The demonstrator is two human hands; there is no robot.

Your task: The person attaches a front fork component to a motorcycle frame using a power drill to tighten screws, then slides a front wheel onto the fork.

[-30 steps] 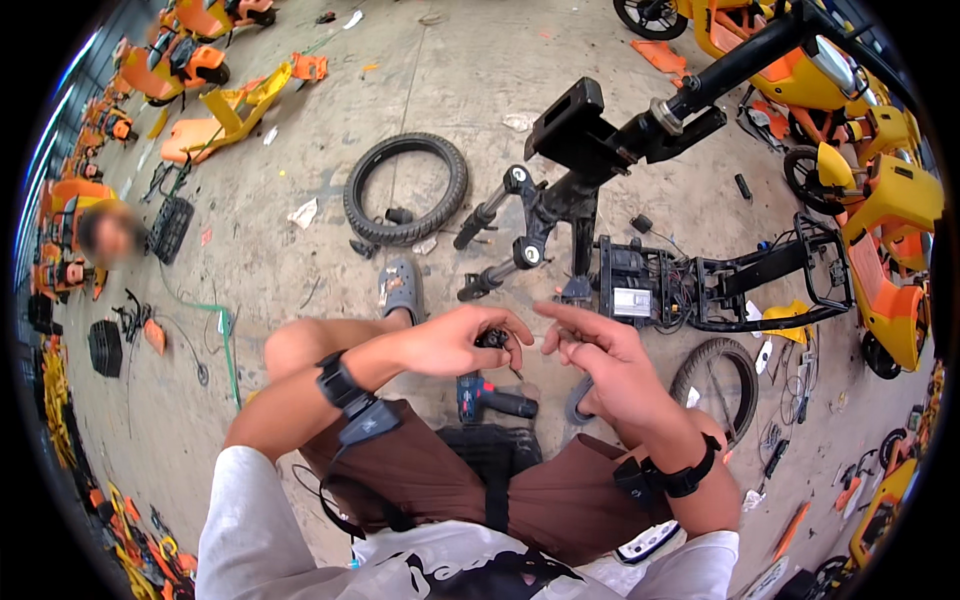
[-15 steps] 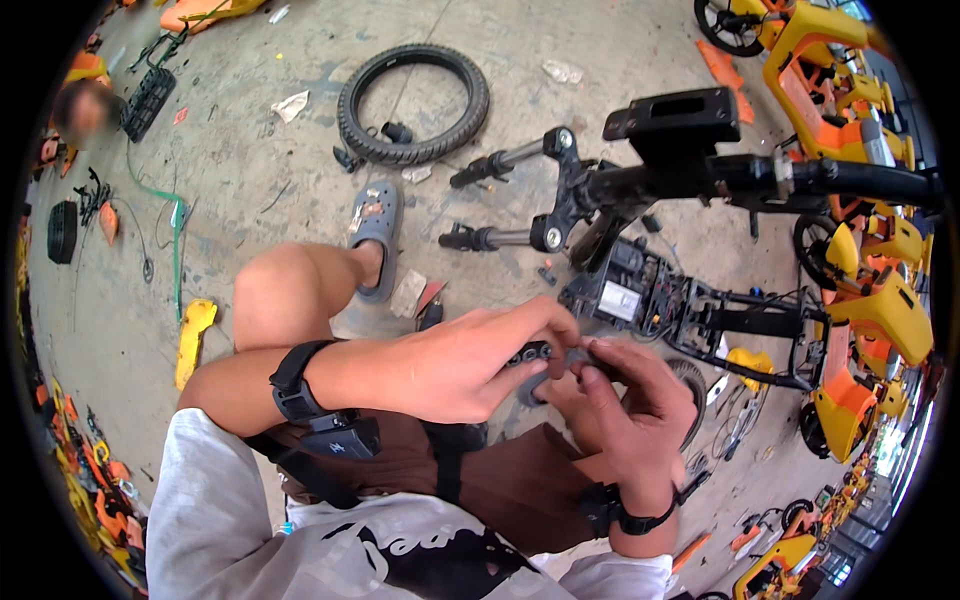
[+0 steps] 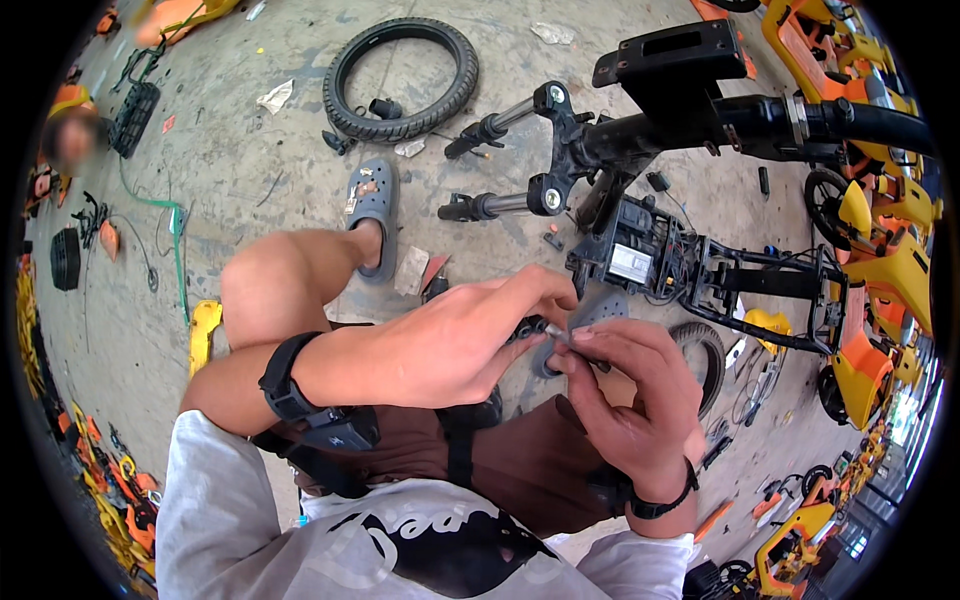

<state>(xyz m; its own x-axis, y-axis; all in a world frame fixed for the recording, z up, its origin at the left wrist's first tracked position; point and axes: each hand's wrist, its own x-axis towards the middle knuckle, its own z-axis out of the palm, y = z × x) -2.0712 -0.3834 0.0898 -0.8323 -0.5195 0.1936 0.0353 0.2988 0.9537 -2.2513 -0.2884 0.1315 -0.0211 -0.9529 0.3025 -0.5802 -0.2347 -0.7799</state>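
My left hand (image 3: 460, 340) is curled round a small black part (image 3: 528, 327) with dark round holes in it, mostly hidden by the fingers. Right beside it, my right hand (image 3: 640, 400) pinches a thin piece (image 3: 560, 336), silvery at its end, against that part. Both hands are over my lap, close together. Just beyond them stands a stripped black scooter front fork (image 3: 565, 155) with two chrome tubes, joined to a heavy black steering tube. A black scooter frame (image 3: 760, 280) with an exposed electrical box (image 3: 630, 262) lies at the right.
A loose tyre (image 3: 450, 80) lies on the concrete floor ahead, a second tyre (image 3: 705, 360) by my right knee. A yellow panel (image 3: 204, 335) and green strap (image 3: 178, 250) are at the left. Yellow-orange scooters (image 3: 890, 260) crowd the right. A blurred person's head (image 3: 75, 140) shows far left.
My hands have come together, the right one now pinching the thin piece at the black part. My view has swung, moving floor and fork up in the picture. The drill is now mostly hidden.
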